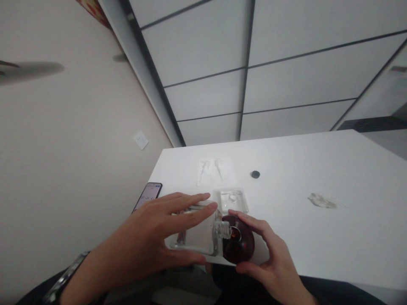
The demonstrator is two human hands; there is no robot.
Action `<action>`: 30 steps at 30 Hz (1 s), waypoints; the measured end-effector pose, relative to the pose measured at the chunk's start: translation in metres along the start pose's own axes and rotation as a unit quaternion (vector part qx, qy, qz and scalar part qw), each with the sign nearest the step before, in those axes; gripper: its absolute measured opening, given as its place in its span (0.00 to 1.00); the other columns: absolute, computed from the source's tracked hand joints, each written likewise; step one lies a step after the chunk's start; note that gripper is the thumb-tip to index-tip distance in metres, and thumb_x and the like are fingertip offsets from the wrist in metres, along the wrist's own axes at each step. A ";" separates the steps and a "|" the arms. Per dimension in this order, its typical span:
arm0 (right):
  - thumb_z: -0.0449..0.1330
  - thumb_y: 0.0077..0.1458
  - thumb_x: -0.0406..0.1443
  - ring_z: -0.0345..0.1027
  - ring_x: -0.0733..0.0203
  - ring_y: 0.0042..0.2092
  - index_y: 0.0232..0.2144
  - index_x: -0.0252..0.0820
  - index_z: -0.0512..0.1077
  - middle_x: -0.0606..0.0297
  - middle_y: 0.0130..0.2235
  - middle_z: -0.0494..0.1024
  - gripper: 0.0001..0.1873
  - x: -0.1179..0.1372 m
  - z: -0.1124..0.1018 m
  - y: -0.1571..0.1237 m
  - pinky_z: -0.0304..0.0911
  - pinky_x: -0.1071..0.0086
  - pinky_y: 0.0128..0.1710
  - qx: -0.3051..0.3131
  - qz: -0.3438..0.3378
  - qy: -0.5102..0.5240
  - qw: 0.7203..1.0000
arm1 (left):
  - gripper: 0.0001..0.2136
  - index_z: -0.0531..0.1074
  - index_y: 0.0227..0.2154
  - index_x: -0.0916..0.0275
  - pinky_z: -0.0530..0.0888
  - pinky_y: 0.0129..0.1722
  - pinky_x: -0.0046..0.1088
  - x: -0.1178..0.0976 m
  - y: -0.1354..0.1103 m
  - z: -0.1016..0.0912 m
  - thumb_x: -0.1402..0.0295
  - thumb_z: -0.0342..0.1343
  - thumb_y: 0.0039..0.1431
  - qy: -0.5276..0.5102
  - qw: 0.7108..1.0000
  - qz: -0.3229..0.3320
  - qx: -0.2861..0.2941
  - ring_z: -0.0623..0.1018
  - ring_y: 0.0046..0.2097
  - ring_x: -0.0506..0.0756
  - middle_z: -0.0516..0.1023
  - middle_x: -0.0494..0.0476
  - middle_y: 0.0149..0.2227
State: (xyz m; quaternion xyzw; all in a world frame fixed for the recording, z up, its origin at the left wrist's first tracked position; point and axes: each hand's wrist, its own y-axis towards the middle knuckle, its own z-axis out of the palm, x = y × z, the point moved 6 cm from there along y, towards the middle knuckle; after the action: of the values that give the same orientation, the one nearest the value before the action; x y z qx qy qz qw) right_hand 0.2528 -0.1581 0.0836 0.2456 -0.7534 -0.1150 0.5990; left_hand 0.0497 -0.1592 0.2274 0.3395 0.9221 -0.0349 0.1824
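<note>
My left hand is closed around a clear square glass bottle, which lies tipped on its side with its threaded neck pointing right. In my right hand is a dark red-brown rounded bottle, gripped between thumb and fingers. The clear bottle's neck meets or overlaps the dark bottle around its opening; whether they touch I cannot tell. Just beyond the hands, a second clear square glass piece with a round opening sits on the white table.
Two pump tops appear to lie in clear packaging towards the table's back. A dark round cap rests to their right. Crumpled clear plastic lies farther right. A phone lies at the left edge, by the wall.
</note>
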 end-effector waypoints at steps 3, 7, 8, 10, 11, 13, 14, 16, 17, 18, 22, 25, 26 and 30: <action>0.67 0.56 0.60 0.81 0.49 0.55 0.62 0.56 0.69 0.58 0.58 0.82 0.37 -0.001 0.000 0.000 0.79 0.59 0.52 -0.001 0.001 0.003 1.000 | 0.35 0.63 0.70 0.48 0.80 0.60 0.41 0.000 0.000 -0.001 0.60 0.69 0.63 0.011 1.000 0.006 -0.002 0.79 0.61 0.61 0.74 0.59 0.66; 0.68 0.56 0.59 0.80 0.48 0.56 0.62 0.56 0.69 0.57 0.59 0.82 0.37 -0.002 -0.001 -0.001 0.79 0.58 0.53 0.001 0.004 0.014 1.000 | 0.34 0.64 0.69 0.48 0.79 0.59 0.38 -0.001 0.000 -0.003 0.60 0.69 0.63 0.019 1.000 0.012 -0.004 0.79 0.60 0.59 0.75 0.58 0.66; 0.68 0.56 0.59 0.80 0.48 0.56 0.62 0.56 0.69 0.57 0.59 0.82 0.37 -0.002 -0.001 -0.001 0.79 0.58 0.53 0.002 0.004 0.018 1.000 | 0.35 0.64 0.69 0.48 0.80 0.59 0.37 -0.001 0.000 -0.003 0.61 0.70 0.62 0.021 1.000 0.012 -0.005 0.79 0.60 0.59 0.75 0.58 0.65; 0.68 0.56 0.59 0.80 0.47 0.56 0.62 0.56 0.69 0.57 0.59 0.82 0.37 -0.003 0.000 -0.001 0.79 0.57 0.53 0.001 0.005 0.021 1.000 | 0.36 0.64 0.69 0.48 0.80 0.58 0.35 -0.001 0.000 -0.003 0.62 0.71 0.60 0.027 1.000 0.013 -0.005 0.79 0.61 0.59 0.75 0.58 0.65; 0.68 0.56 0.59 0.80 0.47 0.56 0.62 0.55 0.69 0.56 0.59 0.82 0.37 -0.003 0.000 -0.001 0.79 0.57 0.53 0.000 0.006 0.021 1.000 | 0.37 0.64 0.69 0.48 0.79 0.58 0.35 -0.001 0.000 -0.003 0.63 0.72 0.60 0.029 0.999 0.014 -0.006 0.79 0.61 0.59 0.75 0.58 0.65; 0.67 0.56 0.59 0.80 0.47 0.56 0.62 0.55 0.69 0.56 0.59 0.82 0.37 -0.003 0.000 -0.001 0.79 0.56 0.53 -0.001 0.007 0.021 1.000 | 0.38 0.64 0.69 0.48 0.79 0.59 0.34 -0.002 0.000 -0.003 0.63 0.72 0.59 0.033 0.999 0.018 -0.009 0.79 0.61 0.59 0.75 0.58 0.66; 0.68 0.56 0.59 0.80 0.47 0.56 0.62 0.54 0.69 0.55 0.58 0.82 0.37 -0.003 0.000 -0.001 0.79 0.56 0.53 -0.001 0.006 0.021 1.000 | 0.38 0.63 0.69 0.48 0.79 0.59 0.34 -0.002 0.000 -0.003 0.63 0.72 0.59 0.034 0.999 0.020 -0.010 0.79 0.61 0.59 0.75 0.58 0.66; 0.69 0.55 0.59 0.80 0.46 0.56 0.61 0.53 0.70 0.54 0.58 0.82 0.37 -0.003 0.000 -0.001 0.79 0.55 0.53 -0.001 0.004 0.025 1.000 | 0.37 0.63 0.69 0.48 0.79 0.59 0.35 -0.003 0.000 -0.003 0.62 0.72 0.60 0.035 0.999 0.021 -0.008 0.79 0.61 0.59 0.75 0.58 0.66; 0.70 0.54 0.58 0.80 0.45 0.56 0.61 0.52 0.70 0.53 0.58 0.82 0.38 -0.004 0.000 -0.001 0.79 0.55 0.52 0.000 0.005 0.029 1.000 | 0.37 0.63 0.69 0.48 0.79 0.59 0.35 -0.002 0.000 -0.003 0.61 0.71 0.60 0.036 0.999 0.019 -0.005 0.79 0.61 0.59 0.75 0.58 0.66; 0.71 0.53 0.58 0.80 0.44 0.56 0.61 0.51 0.71 0.52 0.58 0.82 0.38 -0.004 -0.001 -0.001 0.79 0.54 0.52 0.004 0.009 0.033 0.999 | 0.36 0.63 0.69 0.48 0.79 0.59 0.36 -0.002 0.000 -0.002 0.60 0.71 0.61 0.035 0.999 0.016 -0.002 0.79 0.61 0.59 0.75 0.58 0.66; 0.71 0.53 0.57 0.79 0.42 0.57 0.60 0.49 0.72 0.51 0.59 0.81 0.38 -0.007 -0.001 -0.002 0.79 0.52 0.53 0.014 0.030 0.045 0.998 | 0.33 0.63 0.70 0.48 0.79 0.59 0.38 -0.001 0.001 -0.003 0.59 0.68 0.64 0.030 0.999 0.011 0.007 0.79 0.61 0.60 0.75 0.59 0.66; 0.71 0.54 0.57 0.79 0.42 0.57 0.60 0.49 0.71 0.51 0.59 0.81 0.37 -0.006 -0.001 -0.002 0.78 0.52 0.54 0.013 0.026 0.044 0.999 | 0.32 0.63 0.70 0.47 0.80 0.58 0.40 -0.001 0.002 -0.004 0.59 0.67 0.65 0.026 1.000 0.006 0.012 0.79 0.61 0.61 0.75 0.59 0.66; 0.71 0.54 0.57 0.79 0.43 0.57 0.60 0.50 0.71 0.51 0.59 0.81 0.37 -0.006 -0.001 -0.002 0.78 0.52 0.54 0.013 0.024 0.043 0.999 | 0.33 0.63 0.69 0.47 0.80 0.58 0.40 -0.001 0.002 -0.004 0.59 0.67 0.65 0.025 1.000 0.005 0.014 0.80 0.61 0.62 0.75 0.59 0.66; 0.68 0.56 0.59 0.80 0.45 0.56 0.62 0.55 0.69 0.56 0.59 0.82 0.36 -0.004 -0.001 -0.002 0.79 0.53 0.53 0.004 0.014 0.027 1.000 | 0.33 0.64 0.69 0.46 0.80 0.59 0.39 -0.002 0.003 -0.004 0.59 0.67 0.65 0.025 1.000 -0.004 0.016 0.80 0.61 0.62 0.76 0.58 0.65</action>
State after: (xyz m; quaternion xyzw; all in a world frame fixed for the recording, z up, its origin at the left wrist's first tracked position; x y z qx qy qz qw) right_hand 0.2545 -0.1578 0.0790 0.2406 -0.7411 -0.0971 0.6193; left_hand 0.0517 -0.1574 0.2322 0.3393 0.9270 -0.0421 0.1539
